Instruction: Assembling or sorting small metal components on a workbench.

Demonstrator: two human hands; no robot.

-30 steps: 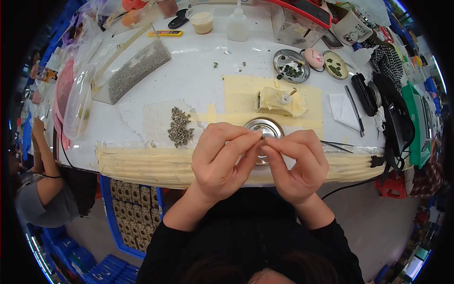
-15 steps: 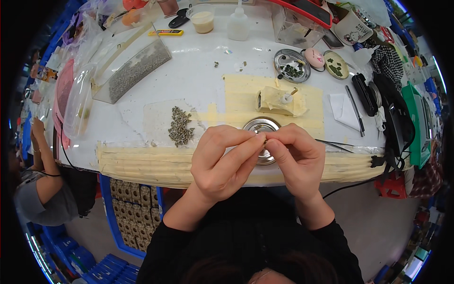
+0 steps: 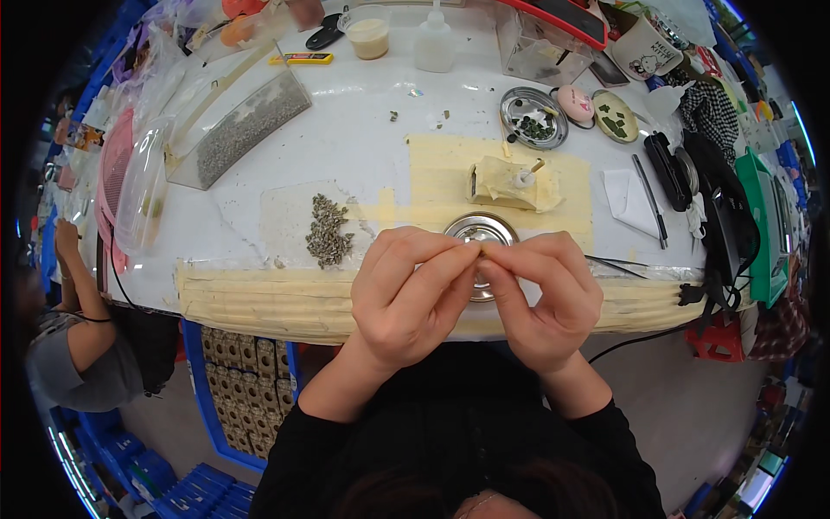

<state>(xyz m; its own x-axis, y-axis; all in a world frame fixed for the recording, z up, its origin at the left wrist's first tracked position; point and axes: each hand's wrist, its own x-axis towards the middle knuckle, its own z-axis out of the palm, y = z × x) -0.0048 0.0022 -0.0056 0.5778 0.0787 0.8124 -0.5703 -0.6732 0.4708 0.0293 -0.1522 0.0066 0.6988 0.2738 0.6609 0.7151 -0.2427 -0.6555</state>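
My left hand [image 3: 402,294] and my right hand [image 3: 549,298] meet fingertip to fingertip at the table's front. Both are pinched closed on something too small to make out. Right under the fingertips stands a round shiny metal dish [image 3: 482,222], partly hidden by my hands. Left of my left hand, a heap of small grey-green pieces [image 3: 328,232] lies on a clear sheet. Beyond the dish sits a block wrapped in yellowish tape [image 3: 501,186], with a small white nozzle and a thin stick on top.
A clear slanted bin of grey granules [image 3: 251,130] stands far left. Dark green bits lie in a round metal tray [image 3: 534,118] and a shallow dish [image 3: 615,117]. A white squeeze bottle [image 3: 434,41] stands at the back. A co-worker's arm [image 3: 82,285] shows at left.
My right hand has shifted slightly right and turned a little, its fingertips still against the left ones. My left hand has hardly moved.
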